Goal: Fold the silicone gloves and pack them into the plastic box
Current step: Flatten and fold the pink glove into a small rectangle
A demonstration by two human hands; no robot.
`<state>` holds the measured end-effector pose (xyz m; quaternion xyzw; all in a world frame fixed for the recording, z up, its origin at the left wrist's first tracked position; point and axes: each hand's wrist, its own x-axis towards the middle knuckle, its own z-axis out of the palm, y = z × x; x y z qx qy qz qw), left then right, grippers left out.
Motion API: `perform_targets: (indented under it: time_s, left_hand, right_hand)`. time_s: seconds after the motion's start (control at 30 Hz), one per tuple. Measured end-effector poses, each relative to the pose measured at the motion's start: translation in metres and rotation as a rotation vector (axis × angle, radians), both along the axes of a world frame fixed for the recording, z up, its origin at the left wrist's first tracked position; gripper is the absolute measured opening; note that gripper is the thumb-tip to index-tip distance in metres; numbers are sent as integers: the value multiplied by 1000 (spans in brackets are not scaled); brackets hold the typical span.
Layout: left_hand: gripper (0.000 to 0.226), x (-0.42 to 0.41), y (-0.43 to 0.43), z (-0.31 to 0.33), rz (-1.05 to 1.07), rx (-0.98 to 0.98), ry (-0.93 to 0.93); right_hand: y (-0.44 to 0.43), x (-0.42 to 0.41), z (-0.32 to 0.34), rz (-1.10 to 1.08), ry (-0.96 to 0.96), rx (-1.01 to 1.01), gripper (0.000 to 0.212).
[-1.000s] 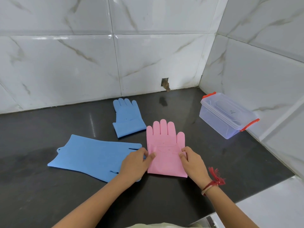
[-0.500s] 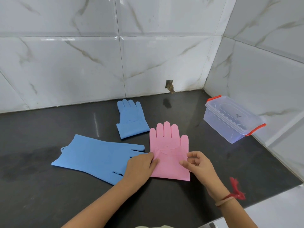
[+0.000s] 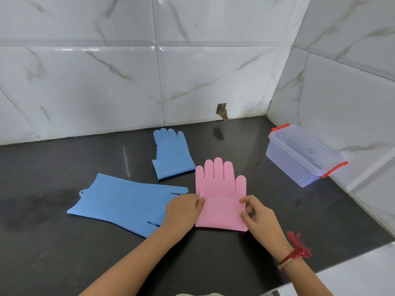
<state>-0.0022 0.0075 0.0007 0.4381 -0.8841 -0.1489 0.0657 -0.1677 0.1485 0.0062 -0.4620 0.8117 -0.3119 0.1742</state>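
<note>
A pink silicone glove [image 3: 220, 197], its cuff folded up over the palm, lies flat on the black counter [image 3: 53, 257] with its fingers pointing away from me. My left hand [image 3: 182, 211] presses on its left edge. My right hand [image 3: 261, 218] pinches its right edge between thumb and curled fingers. A long blue glove [image 3: 124, 204] lies unfolded to the left, partly under my left hand. A folded blue glove [image 3: 173, 157] sits further back. The clear plastic box [image 3: 299, 155], lid on with red clips, stands at the right by the wall.
White marble-look tiled walls meet in a corner behind the box. A small hole [image 3: 222, 111] breaks the back wall at counter level. The counter's front edge cuts across the lower right, with a pale floor [image 3: 352, 274] beyond it.
My right hand lifted off the pink glove's right edge with its fingers curled, then came back to pinch that edge. My left hand stayed on the left edge. The camera view shifted slightly.
</note>
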Motion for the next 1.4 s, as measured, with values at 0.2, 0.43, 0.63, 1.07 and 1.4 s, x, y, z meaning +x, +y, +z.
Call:
perform_targets:
  time_s: [0.2, 0.43, 0.63, 1.07, 1.4]
  left_hand:
    - [47, -3, -12, -1, -185, -260, 52]
    - [37, 18, -39, -5, -603, -45, 33]
    - [111, 39, -51, -3, -838, -95, -264]
    - [68, 13, -46, 6, -540, 32, 61]
    - [73, 2, -48, 5, -264, 276, 334]
  right_hand:
    - [-9, -9, 5, 229, 483, 133, 58]
    - [-17, -27, 1, 504, 442, 201, 53]
    - [-10, -35, -6, 537, 399, 180, 54]
    - [-8, -36, -14, 444, 287, 63, 66]
    - [-44, -21, 0, 38, -268, -85, 29]
